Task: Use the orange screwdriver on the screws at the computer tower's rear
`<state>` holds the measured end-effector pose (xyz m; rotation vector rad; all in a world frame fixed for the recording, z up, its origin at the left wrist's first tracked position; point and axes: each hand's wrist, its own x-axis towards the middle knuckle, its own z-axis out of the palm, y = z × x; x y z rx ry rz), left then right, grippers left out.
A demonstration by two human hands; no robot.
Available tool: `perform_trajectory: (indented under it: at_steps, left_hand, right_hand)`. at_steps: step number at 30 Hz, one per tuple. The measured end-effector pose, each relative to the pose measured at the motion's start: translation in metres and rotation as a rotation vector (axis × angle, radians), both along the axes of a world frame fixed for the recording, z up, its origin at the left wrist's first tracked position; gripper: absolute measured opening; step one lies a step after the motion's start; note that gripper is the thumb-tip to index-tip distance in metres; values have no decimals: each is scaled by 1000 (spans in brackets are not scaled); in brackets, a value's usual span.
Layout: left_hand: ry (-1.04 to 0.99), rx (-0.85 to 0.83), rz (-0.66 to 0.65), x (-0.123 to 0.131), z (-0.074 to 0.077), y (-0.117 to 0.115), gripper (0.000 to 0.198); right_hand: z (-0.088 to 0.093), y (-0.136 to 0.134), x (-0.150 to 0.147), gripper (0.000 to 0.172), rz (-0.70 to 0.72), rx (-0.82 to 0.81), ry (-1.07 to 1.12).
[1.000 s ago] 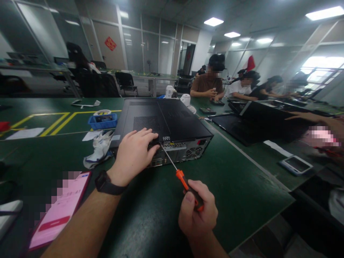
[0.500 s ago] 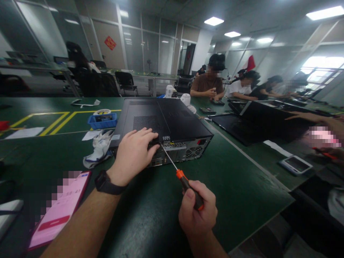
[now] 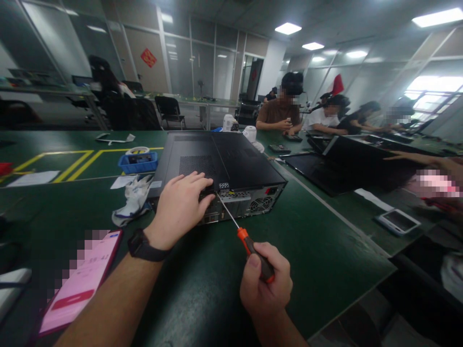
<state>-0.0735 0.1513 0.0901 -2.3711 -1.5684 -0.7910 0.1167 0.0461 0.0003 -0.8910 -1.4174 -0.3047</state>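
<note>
A black desktop computer case lies on its side on the green table, its rear panel with a fan grille and ports facing me. My left hand rests on the near top edge of the case, fingers stretched out and flat. In my right hand is a screwdriver with an orange and dark handle, my fingers wrapped round it. Its thin shaft slants up to the left, and the tip meets the upper edge of the rear panel beside my left thumb. The screw head, if any, is too small to make out.
Left of the case are a white work glove, a blue bin and a phone with a pink screen. To the right lie a black panel and a handheld device. A co-worker's hand reaches in there; other people sit behind.
My hands, the screwdriver and the case look almost the same. At the right edge, the co-worker's lower hand has shifted slightly.
</note>
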Motion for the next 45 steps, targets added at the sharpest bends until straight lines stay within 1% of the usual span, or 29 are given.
perform_trajectory:
  at_steps: [2, 4, 6, 8, 11, 14, 16, 18, 21, 23, 26, 30, 31, 35, 37, 41, 45]
  left_hand:
    - [3, -4, 2, 0, 0, 0, 34]
    - [6, -5, 0, 0, 0, -1, 34]
    - [8, -6, -1, 0, 0, -1, 34]
    - [8, -6, 5, 0, 0, -1, 33]
    - [6, -10, 9, 0, 0, -1, 33]
    - [1, -14, 3, 0, 0, -1, 33]
    - [-1, -16, 4, 1, 1, -1, 33]
    - [0, -18, 6, 1, 2, -2, 34]
    - [2, -21, 7, 1, 2, -1, 34]
    - [3, -19, 7, 1, 2, -1, 34]
    - [8, -14, 16, 0, 1, -1, 34]
    - [21, -22, 20, 0, 1, -1, 34]
    - [20, -23, 20, 0, 1, -1, 34]
    - [13, -20, 20, 0, 2, -1, 34]
    - [15, -14, 13, 0, 1, -1, 34]
    - [11, -4, 3, 0, 1, -1, 33]
    - [6, -11, 1, 1, 3, -1, 34]
  right_hand:
    - [-2, 0, 0, 26, -12, -29, 18]
    - [-2, 0, 0, 25, 16, -43, 31]
    - [0, 0, 0, 27, 49, -24, 19]
    - [2, 1, -1, 28, 45, -3, 4]
    - [1, -1, -1, 26, -14, -5, 1]
    - [-4, -5, -1, 20, -104, -58, 12]
    - [-7, -7, 0, 18, -129, -98, 26]
    - [-7, -7, 0, 20, -82, -103, 26]
    - [-3, -4, 1, 24, 24, -46, 9]
    - [-1, -2, 1, 26, 54, -19, 7]
    - [-2, -2, 0, 29, 36, -28, 17]
    - [-9, -4, 0, 24, -72, -72, 35]
    - [-9, -4, 0, 24, -69, -79, 33]
    - [-3, -3, 1, 29, 75, -32, 16]
    - [0, -1, 1, 31, 103, -15, 14]
    - [-2, 0, 0, 32, 60, -21, 21]
    - [-9, -3, 0, 27, -3, -45, 35]
